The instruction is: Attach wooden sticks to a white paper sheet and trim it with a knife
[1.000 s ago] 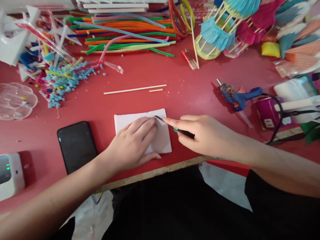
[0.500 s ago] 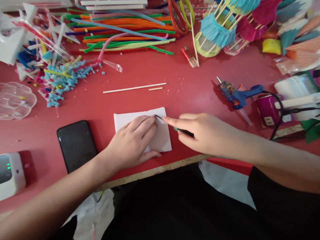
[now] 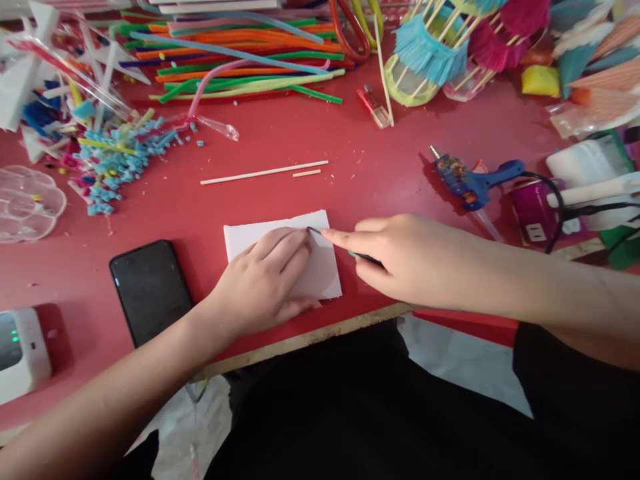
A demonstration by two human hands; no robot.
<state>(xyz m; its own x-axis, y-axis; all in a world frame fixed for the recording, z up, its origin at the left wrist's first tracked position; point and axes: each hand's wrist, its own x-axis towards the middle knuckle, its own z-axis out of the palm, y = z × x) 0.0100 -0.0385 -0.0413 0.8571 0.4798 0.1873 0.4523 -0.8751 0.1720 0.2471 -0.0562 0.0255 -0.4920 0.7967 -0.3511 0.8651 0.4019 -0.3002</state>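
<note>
A white rectangular board [image 3: 323, 277] lies on the red table near its front edge. My left hand [image 3: 267, 280] presses down on it, fingers lying flat and thumb spread toward the near edge; anything beneath the palm is hidden. My right hand [image 3: 395, 257] is closed around a craft knife [image 3: 370, 260], with a dark handle partly covered by the fingers. The index finger stretches along the knife, and the blade tip meets the board close to my left fingertips. Beyond the board lie a thin white stick [image 3: 265, 173] and a shorter stick piece [image 3: 307, 173].
A black phone [image 3: 151, 290] lies left of the board. To the right rests a blue glue gun [image 3: 465, 180] with its cable. Colourful pipe cleaners [image 3: 250, 57], blue foam bits [image 3: 117, 157], a red-capped cutter-like item [image 3: 373, 107] and fringed paper crafts [image 3: 430, 57] line the back.
The whole view has shifted slightly, with table items sitting a little further left and up. Both hands, the knife and the board keep nearly the same positions relative to each other.
</note>
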